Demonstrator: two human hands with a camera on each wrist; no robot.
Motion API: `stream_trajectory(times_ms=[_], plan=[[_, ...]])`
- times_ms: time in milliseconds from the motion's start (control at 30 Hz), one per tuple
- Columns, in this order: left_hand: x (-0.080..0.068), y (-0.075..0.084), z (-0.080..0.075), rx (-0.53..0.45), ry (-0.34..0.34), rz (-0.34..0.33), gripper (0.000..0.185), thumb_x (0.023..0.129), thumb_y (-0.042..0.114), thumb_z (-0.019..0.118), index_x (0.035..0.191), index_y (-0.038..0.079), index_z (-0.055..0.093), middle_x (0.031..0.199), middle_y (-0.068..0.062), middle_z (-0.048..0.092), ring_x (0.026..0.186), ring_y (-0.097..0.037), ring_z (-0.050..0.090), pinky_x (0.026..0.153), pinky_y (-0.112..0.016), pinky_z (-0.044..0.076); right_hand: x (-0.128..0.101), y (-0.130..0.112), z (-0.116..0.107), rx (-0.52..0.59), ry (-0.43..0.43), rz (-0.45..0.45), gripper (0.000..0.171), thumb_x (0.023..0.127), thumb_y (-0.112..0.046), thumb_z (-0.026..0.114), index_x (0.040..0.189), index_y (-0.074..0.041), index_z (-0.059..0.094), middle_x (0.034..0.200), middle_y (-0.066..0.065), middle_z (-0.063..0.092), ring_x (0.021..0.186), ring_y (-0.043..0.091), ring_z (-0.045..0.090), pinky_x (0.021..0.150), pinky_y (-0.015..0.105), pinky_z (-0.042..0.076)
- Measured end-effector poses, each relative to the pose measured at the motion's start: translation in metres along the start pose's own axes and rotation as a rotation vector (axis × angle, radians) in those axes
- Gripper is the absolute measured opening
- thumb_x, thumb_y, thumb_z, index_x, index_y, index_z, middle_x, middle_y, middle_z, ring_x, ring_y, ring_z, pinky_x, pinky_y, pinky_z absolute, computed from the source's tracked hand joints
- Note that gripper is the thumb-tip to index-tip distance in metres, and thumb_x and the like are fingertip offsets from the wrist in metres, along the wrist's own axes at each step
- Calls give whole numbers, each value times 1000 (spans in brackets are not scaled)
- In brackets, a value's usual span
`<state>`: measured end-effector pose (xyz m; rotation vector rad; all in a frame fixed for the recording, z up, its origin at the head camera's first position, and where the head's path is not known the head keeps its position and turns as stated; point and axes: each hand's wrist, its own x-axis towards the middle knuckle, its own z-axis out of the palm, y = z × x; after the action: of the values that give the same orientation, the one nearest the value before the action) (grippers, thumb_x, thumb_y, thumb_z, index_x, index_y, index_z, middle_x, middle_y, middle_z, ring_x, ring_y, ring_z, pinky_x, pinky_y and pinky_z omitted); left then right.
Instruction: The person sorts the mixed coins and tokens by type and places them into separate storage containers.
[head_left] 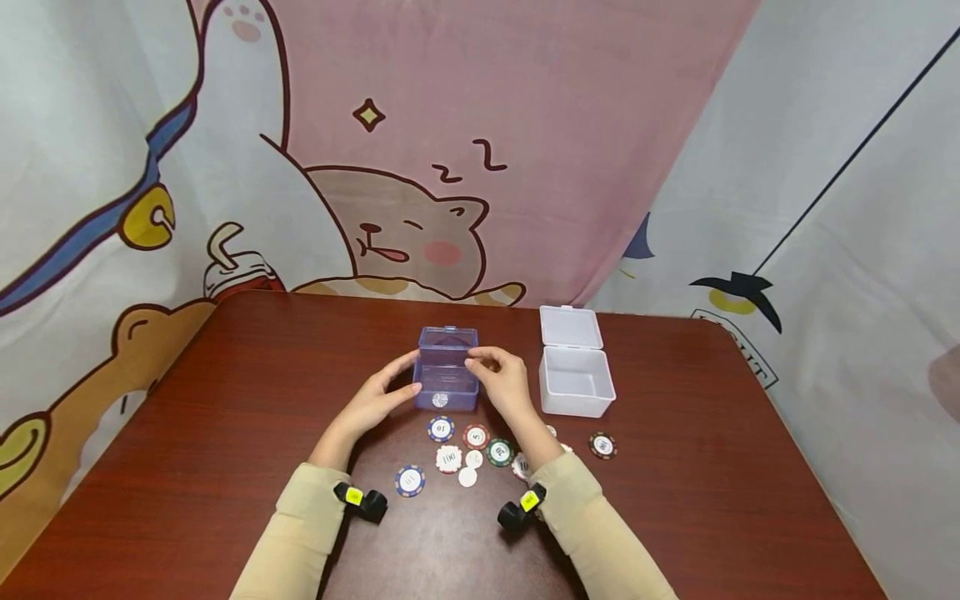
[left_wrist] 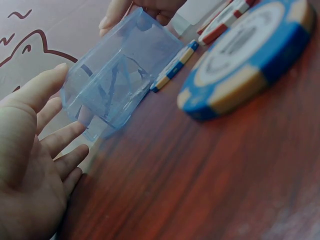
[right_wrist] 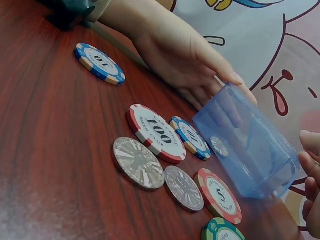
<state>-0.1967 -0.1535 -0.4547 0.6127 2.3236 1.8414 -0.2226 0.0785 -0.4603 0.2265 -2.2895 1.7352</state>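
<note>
A small translucent blue plastic box (head_left: 446,398) stands on the table with its hinged lid (head_left: 448,337) raised. One silver coin (right_wrist: 219,146) shows at its front wall. My left hand (head_left: 375,400) is at the box's left side, thumb near the front corner and fairly straight fingers along the side. In the left wrist view, that thumb touches the box's edge. My right hand (head_left: 501,383) has curled fingers, with thumb and index fingertip pinching the right edge near the hinge. Before the box lie blue (head_left: 441,429), red (head_left: 476,436) and green (head_left: 500,452) poker chips.
An opened white plastic box (head_left: 576,404) stands to the right. Nearer me are a white-and-red 100 chip (head_left: 448,459), two silver coins (right_wrist: 138,163) and another blue chip (head_left: 410,481). A black chip (head_left: 602,445) lies farther right; my right forearm partly covers other pieces. A printed cloth (head_left: 555,150) hangs behind.
</note>
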Motion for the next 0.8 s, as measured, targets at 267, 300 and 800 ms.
stream_trajectory(times_ms=[267,300,800], plan=[[0,1,0,7,-1,-10,61,93,9,62,145,-5,34,146,-26,35,136,-36,28,109,-55,16,-20,-44,-16,13,-75,-36,19,82,1,72,99,9,69,84,20,66,70,22,53,62,21,41],[0,2,1,7,-1,-9,61,93,9,62,145,-5,34,146,-26,35,136,-37,28,109,-55,16,-22,-44,-17,10,-82,-41,19,82,1,72,99,9,69,84,19,66,70,21,54,62,21,42],[-1,1,0,8,0,-19,61,93,10,62,145,-4,34,146,-26,35,137,-36,28,109,-54,17,-54,-54,-32,-83,-212,-121,19,78,0,76,96,5,71,83,18,62,72,23,54,63,24,43]])
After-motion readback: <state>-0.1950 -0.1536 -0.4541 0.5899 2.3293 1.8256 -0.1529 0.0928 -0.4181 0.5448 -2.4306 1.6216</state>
